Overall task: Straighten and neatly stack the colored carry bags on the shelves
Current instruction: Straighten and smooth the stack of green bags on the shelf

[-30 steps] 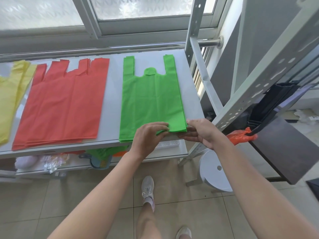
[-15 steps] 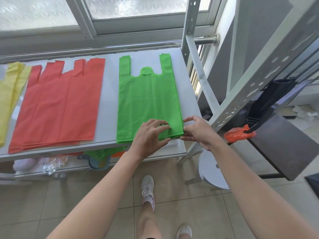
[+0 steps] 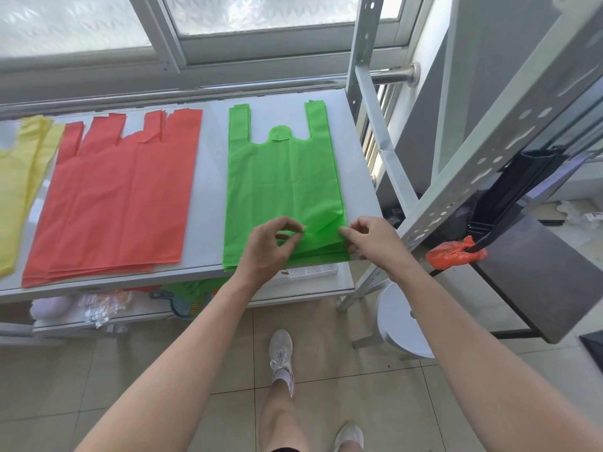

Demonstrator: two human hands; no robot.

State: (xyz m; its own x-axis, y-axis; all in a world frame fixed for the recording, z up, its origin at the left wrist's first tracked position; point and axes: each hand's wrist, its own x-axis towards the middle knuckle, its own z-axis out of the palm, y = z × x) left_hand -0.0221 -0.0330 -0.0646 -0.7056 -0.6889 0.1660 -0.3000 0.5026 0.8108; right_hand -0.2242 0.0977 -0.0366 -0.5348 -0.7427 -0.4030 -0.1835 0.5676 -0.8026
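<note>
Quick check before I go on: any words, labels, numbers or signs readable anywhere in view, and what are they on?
None can be read.
green bags, red bags, yellow bags: plain, no print visible.
clear wrappers on the lower shelf: dark marks, too small and blurred to read.
white packet at far right: specks of print, too blurred to read.

Left stack (image 3: 19, 190), middle stack (image 3: 114, 197) and right stack (image 3: 280, 184) lie abreast on the shelf (image 3: 208, 190).

White sneakers (image 3: 281, 349), red-striped socks (image 3: 285, 377)
</note>
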